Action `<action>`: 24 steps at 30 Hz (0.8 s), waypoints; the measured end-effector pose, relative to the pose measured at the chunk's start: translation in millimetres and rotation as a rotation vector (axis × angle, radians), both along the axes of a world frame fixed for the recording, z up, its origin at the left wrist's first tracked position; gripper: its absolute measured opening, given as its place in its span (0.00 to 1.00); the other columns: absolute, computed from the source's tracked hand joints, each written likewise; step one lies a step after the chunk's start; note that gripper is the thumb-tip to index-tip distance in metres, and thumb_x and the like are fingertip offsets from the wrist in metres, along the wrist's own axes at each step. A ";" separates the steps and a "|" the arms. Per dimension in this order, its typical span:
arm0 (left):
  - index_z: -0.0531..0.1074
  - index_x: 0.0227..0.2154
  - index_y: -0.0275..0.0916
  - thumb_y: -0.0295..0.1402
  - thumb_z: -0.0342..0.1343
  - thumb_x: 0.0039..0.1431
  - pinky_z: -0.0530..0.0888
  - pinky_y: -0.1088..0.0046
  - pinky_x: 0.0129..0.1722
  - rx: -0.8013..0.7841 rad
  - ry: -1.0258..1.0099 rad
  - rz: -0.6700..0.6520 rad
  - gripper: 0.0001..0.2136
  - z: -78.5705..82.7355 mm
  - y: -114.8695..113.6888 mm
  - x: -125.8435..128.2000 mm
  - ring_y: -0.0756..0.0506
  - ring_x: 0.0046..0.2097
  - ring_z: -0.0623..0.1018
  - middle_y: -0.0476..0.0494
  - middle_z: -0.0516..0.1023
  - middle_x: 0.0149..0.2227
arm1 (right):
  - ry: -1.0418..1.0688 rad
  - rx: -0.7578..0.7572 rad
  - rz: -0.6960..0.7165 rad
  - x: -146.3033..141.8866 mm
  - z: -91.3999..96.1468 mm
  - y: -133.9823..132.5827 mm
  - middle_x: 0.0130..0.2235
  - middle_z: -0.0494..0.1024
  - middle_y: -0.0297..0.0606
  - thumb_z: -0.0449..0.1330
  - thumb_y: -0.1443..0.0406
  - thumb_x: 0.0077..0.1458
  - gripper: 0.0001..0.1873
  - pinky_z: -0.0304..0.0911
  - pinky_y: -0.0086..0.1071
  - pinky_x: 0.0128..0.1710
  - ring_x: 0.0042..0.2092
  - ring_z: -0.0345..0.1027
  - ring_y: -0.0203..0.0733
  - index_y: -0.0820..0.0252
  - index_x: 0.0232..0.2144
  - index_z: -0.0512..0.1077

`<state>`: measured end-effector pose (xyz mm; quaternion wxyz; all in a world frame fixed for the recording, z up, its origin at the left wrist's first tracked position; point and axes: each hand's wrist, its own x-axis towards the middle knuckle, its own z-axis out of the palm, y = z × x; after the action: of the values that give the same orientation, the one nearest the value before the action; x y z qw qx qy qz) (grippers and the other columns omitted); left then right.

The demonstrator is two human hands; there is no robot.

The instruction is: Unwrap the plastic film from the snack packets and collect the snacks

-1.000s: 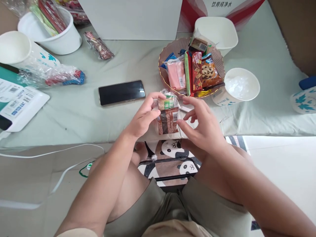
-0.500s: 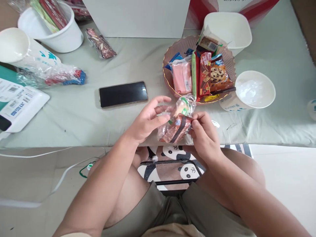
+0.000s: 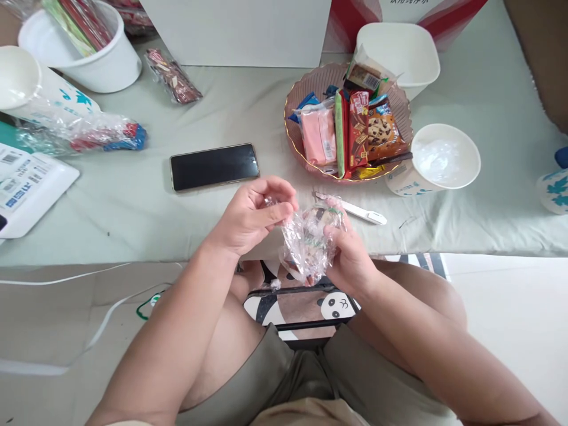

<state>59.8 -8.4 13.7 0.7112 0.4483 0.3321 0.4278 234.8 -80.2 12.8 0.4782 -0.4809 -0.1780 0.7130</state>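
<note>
A clear plastic bag of wrapped snacks (image 3: 308, 242) sits between both hands at the table's front edge. My left hand (image 3: 251, 216) pinches the bag's upper left corner with closed fingers. Fingers of my right hand (image 3: 350, 257) are wrapped round the bag's right side from below. Brown and green wrappers show faintly through the crinkled plastic. A white pen-like tool (image 3: 355, 208) lies on the cloth just beyond the bag.
A pink scalloped plate (image 3: 298, 97) holds several snack packs. A black phone (image 3: 215, 167) lies left of it. White paper cups (image 3: 444, 158) and bowls (image 3: 397, 50) stand around, with more bagged snacks (image 3: 104, 135) at left. A panda-print stool (image 3: 306, 305) is below the table edge.
The bag has dropped lower and turned so its plastic faces up. My left hand closed from spread fingers into a pinch on it; my right hand shifted under the bag.
</note>
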 end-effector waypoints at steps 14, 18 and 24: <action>0.67 0.24 0.45 0.40 0.69 0.52 0.70 0.77 0.11 0.264 -0.554 -0.666 0.14 3.2 -7.1 -46.2 0.49 0.13 0.71 0.53 0.72 0.13 | 0.038 0.030 -0.047 10.0 15.9 9.6 0.51 0.79 0.43 0.62 0.57 0.48 0.21 0.77 0.44 0.47 0.54 0.75 0.51 0.51 0.46 0.70; 0.66 0.28 0.43 0.47 0.61 0.62 0.61 0.77 0.11 0.281 -0.362 -0.458 0.16 10.0 4.2 -45.4 0.55 0.12 0.62 0.55 0.63 0.15 | -0.010 0.046 -0.063 17.1 21.0 8.9 0.48 0.79 0.42 0.64 0.58 0.46 0.23 0.76 0.42 0.40 0.43 0.76 0.48 0.51 0.47 0.71; 0.73 0.30 0.43 0.60 0.72 0.44 0.68 0.70 0.27 0.453 0.097 -0.140 0.26 15.1 1.9 -25.4 0.50 0.28 0.69 0.48 0.71 0.29 | -0.273 0.093 -0.090 15.3 1.4 6.1 0.49 0.77 0.37 0.65 0.62 0.50 0.30 0.74 0.42 0.52 0.52 0.75 0.48 0.47 0.56 0.64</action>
<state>34.4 -6.5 28.8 0.6035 0.6384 0.2296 0.4188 250.1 -74.1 14.2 0.5027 -0.5582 -0.2526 0.6098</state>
